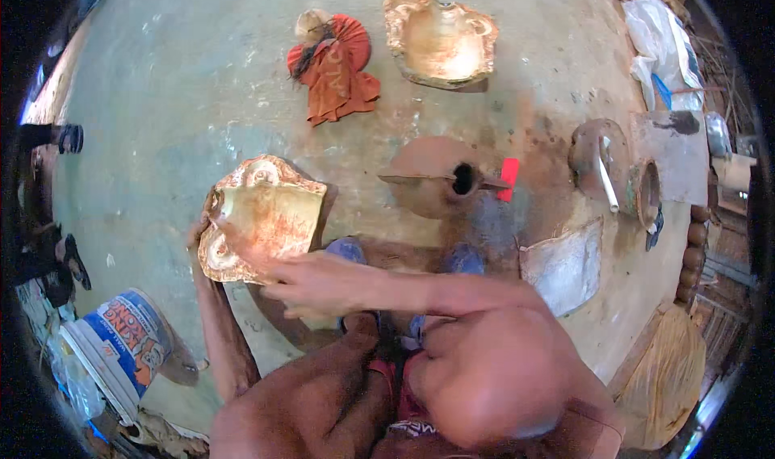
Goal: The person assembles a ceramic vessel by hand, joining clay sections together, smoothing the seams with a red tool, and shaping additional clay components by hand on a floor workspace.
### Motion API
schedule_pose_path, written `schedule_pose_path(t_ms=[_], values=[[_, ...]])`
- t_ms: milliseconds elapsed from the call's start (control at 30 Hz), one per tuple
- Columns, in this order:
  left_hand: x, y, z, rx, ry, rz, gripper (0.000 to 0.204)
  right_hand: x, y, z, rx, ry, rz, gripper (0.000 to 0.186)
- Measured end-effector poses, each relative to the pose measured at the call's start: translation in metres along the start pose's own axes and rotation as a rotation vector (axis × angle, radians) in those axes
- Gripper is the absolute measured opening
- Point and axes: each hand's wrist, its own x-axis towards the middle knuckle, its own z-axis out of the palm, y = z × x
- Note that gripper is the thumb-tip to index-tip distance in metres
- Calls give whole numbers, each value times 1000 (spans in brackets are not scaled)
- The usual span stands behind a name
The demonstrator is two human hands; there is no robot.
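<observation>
A cream and rust-stained mold half (pixel 282 209) with raised scroll shapes at its corners is tilted up in front of me, left of the middle. My left hand (pixel 199 234) is closed around its left edge, with the fingers partly hidden behind it. Across my body reaches my right arm, and my right hand (pixel 315 281) is at the mold's lower edge, slightly blurred, its fingers apart and stretched to the left. Whether they touch the mold I cannot tell. To the right, a round brown clay pot (pixel 428 168) with a dark mouth and flat side fins lies on the floor.
Farther off lie a similar mold half (pixel 442 43) and an orange-red cloth bundle (pixel 339 75). A red strip (pixel 508 179) is beside the pot. At right are a grey flat piece (pixel 565 265) and a round vessel (pixel 593 156) with a white stick. A paint bucket (pixel 121 346) stands lower left.
</observation>
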Motion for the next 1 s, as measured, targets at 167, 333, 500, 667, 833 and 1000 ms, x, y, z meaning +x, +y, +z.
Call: schedule_pose_path(t_ms=[167, 333, 500, 667, 833, 1000], values=[[2, 12, -20, 186, 92, -9, 63, -113, 22, -38, -16, -430, 240, 46], [5, 7, -34, 307, 171, -66, 63, -200, 33, -85, 174, -597, 849, 51], [5, 9, -18, 342, 297, -161, 58, -274, 55, -107, 156, -457, 1135, 47], [-25, 54, -41, 532, 504, -197, 35, -276, 80, -198, 145, -488, 1361, 31], [25, 21, 75, 1139, 802, 127, 30, -256, 69, -265, -183, 52, 1477, 31], [6, -4, 254, 860, 615, -68, 39, -185, 114, -268, -71, 308, 1235, 48]])
